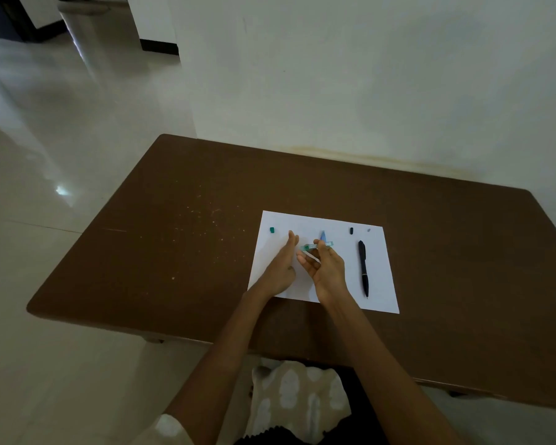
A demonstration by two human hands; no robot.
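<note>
The green pen barrel is a short, translucent plastic tube. It lies level, its ends pointing to 3 and 9 o'clock, above the middle of the white paper sheet. The right hand pinches it between thumb and fingertips. A thin white rod crosses the fingers of that hand; its contact points cannot be told. The left hand stands at 9 o'clock of the barrel, fingers straight and together, holding nothing.

Parts on the sheet, relative to the barrel:
- 12 o'clock: blue-grey conical tip, just beside it.
- 10 o'clock: small green cap, blocky.
- 2 o'clock: small dark cap and tiny grey piece.
- 4 o'clock: black pen, slim, glossy, assembled, tip toward 6 o'clock.

The sheet lies flat on the brown worktop, which is matt and speckled with pale flecks.
</note>
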